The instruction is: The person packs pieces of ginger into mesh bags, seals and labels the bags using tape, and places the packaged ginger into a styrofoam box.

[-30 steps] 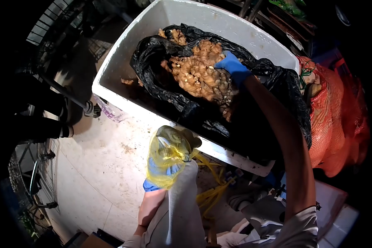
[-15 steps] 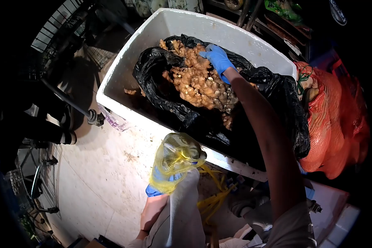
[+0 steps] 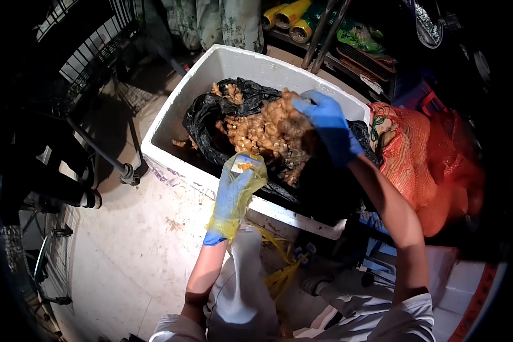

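My right hand, in a blue glove, is closed on a large piece of ginger lifted above the pile. More ginger lies below in a black plastic bag inside a white foam box. My left hand, also blue-gloved, is inside a yellow mesh bag at the box's near edge. A small white and orange label shows through the mesh near its fingertips. The mesh hides whether those fingers are spread or closed.
A red mesh sack stands right of the box. Yellow rolls lie on a rack behind. A wire cart and a person's shoe are at left. Yellow straps lie below the box.
My right hand has lifted a ginger piece off the pile and moved right. My left hand with the mesh bag has risen to the box's edge. The view has shifted.
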### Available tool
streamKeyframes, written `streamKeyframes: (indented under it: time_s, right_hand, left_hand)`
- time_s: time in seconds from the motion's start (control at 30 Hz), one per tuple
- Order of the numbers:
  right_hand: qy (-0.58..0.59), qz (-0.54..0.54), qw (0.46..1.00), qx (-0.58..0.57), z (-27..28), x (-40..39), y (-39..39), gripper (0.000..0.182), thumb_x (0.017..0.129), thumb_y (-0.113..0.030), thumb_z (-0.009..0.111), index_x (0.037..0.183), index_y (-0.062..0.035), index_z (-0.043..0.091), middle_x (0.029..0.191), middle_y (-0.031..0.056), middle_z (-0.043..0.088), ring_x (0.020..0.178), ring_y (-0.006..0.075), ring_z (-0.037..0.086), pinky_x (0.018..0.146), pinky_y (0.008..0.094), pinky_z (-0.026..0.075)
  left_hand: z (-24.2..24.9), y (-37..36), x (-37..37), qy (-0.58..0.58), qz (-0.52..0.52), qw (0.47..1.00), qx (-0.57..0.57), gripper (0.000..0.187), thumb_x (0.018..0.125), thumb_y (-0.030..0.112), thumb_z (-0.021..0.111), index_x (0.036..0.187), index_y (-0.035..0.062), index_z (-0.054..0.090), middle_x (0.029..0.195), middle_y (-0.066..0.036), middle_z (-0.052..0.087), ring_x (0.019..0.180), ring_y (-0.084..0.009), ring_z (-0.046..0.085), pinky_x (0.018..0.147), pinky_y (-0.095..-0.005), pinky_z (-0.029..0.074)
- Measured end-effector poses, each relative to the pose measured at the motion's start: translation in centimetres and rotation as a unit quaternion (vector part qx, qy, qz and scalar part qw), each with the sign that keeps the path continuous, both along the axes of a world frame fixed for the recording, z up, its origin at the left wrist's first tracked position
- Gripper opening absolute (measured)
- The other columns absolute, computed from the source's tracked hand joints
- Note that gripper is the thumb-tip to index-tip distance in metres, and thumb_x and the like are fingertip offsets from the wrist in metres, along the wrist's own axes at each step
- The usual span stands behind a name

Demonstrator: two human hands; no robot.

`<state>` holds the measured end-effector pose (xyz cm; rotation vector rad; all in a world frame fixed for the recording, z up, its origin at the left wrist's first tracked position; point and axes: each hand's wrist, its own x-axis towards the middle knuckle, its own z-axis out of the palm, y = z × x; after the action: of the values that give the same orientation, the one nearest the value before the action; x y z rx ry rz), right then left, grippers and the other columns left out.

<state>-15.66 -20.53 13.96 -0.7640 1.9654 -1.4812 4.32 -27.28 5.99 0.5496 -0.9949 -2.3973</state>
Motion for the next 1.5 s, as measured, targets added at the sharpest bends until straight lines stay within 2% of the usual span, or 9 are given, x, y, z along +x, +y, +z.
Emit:
streamKeyframes:
  time_s: [0.07, 0.27, 0.57, 0.7, 0.93, 1.03, 1.2, 1.4, 1.5]
  right_hand:
    - [0.494, -0.047, 0.867, 0.035, -3.8, 1.2, 0.0, 0.032, 0.075, -0.027, 0.053, 0.087, 0.0024, 0.055, 0.077, 0.0173, 0.057, 0.070, 0.0293, 0.055, 0.064, 0.0356, 0.043]
    - [0.264, -0.032, 0.949, 0.171, -7.4, -2.3, -4.3, 0.033, 0.075, -0.034, 0.050, 0.076, -0.0005, 0.053, 0.079, 0.0153, 0.055, 0.074, 0.0318, 0.052, 0.068, 0.0401, 0.040]
    - [0.538, 0.113, 0.822, 0.148, -12.7, -0.3, -4.8, 0.043, 0.071, -0.023, 0.060, 0.107, -0.0039, 0.049, 0.105, 0.0179, 0.049, 0.100, 0.0313, 0.045, 0.083, 0.0348, 0.039]
    - [0.172, 0.018, 0.985, 0.023, -9.7, -3.3, -4.0, 0.031, 0.077, -0.028, 0.049, 0.097, -0.0041, 0.054, 0.092, 0.0167, 0.057, 0.084, 0.0266, 0.055, 0.076, 0.0354, 0.043]
    - [0.171, -0.041, 0.976, 0.125, -16.3, -11.9, -6.4, 0.024, 0.076, -0.023, 0.053, 0.083, 0.0002, 0.058, 0.075, 0.0113, 0.059, 0.071, 0.0198, 0.054, 0.065, 0.0309, 0.041]
    - [0.321, 0.031, 0.855, 0.406, -18.8, -13.1, -8.8, 0.043, 0.073, -0.040, 0.051, 0.088, -0.0008, 0.058, 0.093, 0.0199, 0.055, 0.091, 0.0319, 0.052, 0.074, 0.0379, 0.042]
    - [0.118, -0.016, 0.977, 0.179, -25.3, -13.3, -12.5, 0.032, 0.076, -0.027, 0.057, 0.088, 0.0024, 0.058, 0.090, 0.0131, 0.059, 0.080, 0.0207, 0.052, 0.074, 0.0330, 0.039]
    - [-0.040, -0.124, 0.979, 0.157, -22.9, -12.4, -13.4, 0.035, 0.066, -0.024, 0.067, 0.085, 0.0050, 0.060, 0.088, 0.0179, 0.060, 0.073, 0.0251, 0.058, 0.066, 0.0330, 0.044]
    - [0.184, -0.028, 0.962, 0.200, -19.6, -11.3, -13.0, 0.030, 0.067, -0.019, 0.066, 0.077, 0.0077, 0.058, 0.078, 0.0154, 0.060, 0.067, 0.0213, 0.057, 0.062, 0.0306, 0.044]
  left_hand:
    - [0.9, -0.1, 0.1, 0.009, -0.004, 1.000, 0.013, 0.053, 0.072, 0.027, 0.062, 0.112, 0.0045, 0.036, 0.101, -0.012, 0.049, 0.088, -0.0207, 0.052, 0.071, -0.0308, 0.048]
    - [-0.9, 0.0, 3.1, 0.020, 0.030, 0.997, 0.070, 0.045, 0.075, 0.010, 0.057, 0.114, 0.0023, 0.036, 0.102, -0.014, 0.049, 0.088, -0.0213, 0.053, 0.073, -0.0337, 0.048]
    - [-2.4, 1.2, 3.3, 0.015, 0.034, 0.996, 0.084, 0.046, 0.075, 0.018, 0.058, 0.113, 0.0017, 0.038, 0.104, -0.012, 0.049, 0.094, -0.0197, 0.050, 0.078, -0.0325, 0.045]
    - [-2.5, 1.4, 3.9, 0.007, 0.046, 0.995, 0.089, 0.047, 0.075, 0.017, 0.058, 0.114, 0.0010, 0.037, 0.106, -0.013, 0.048, 0.096, -0.0208, 0.050, 0.080, -0.0338, 0.045]
    - [-2.2, 1.5, 4.1, 0.014, 0.044, 0.995, 0.093, 0.048, 0.075, 0.015, 0.058, 0.115, -0.0009, 0.036, 0.106, -0.014, 0.047, 0.096, -0.0214, 0.050, 0.081, -0.0315, 0.044]
    - [-2.1, 1.4, 4.3, 0.010, 0.031, 0.995, 0.098, 0.048, 0.074, 0.015, 0.058, 0.115, -0.0008, 0.036, 0.107, -0.014, 0.047, 0.096, -0.0213, 0.050, 0.081, -0.0311, 0.044]
    - [-2.5, 1.3, 4.3, -0.010, 0.040, 0.995, 0.094, 0.049, 0.074, 0.015, 0.059, 0.114, -0.0009, 0.037, 0.107, -0.015, 0.047, 0.096, -0.0227, 0.050, 0.082, -0.0311, 0.044]
    - [-2.0, 1.2, 4.4, 0.000, 0.018, 0.994, 0.107, 0.047, 0.074, 0.011, 0.057, 0.114, -0.0008, 0.037, 0.107, -0.016, 0.047, 0.097, -0.0236, 0.050, 0.084, -0.0316, 0.042]
    - [-1.9, 1.3, 4.2, -0.002, 0.026, 0.994, 0.109, 0.044, 0.075, 0.009, 0.055, 0.114, -0.0008, 0.037, 0.107, -0.015, 0.047, 0.096, -0.0225, 0.051, 0.083, -0.0312, 0.043]
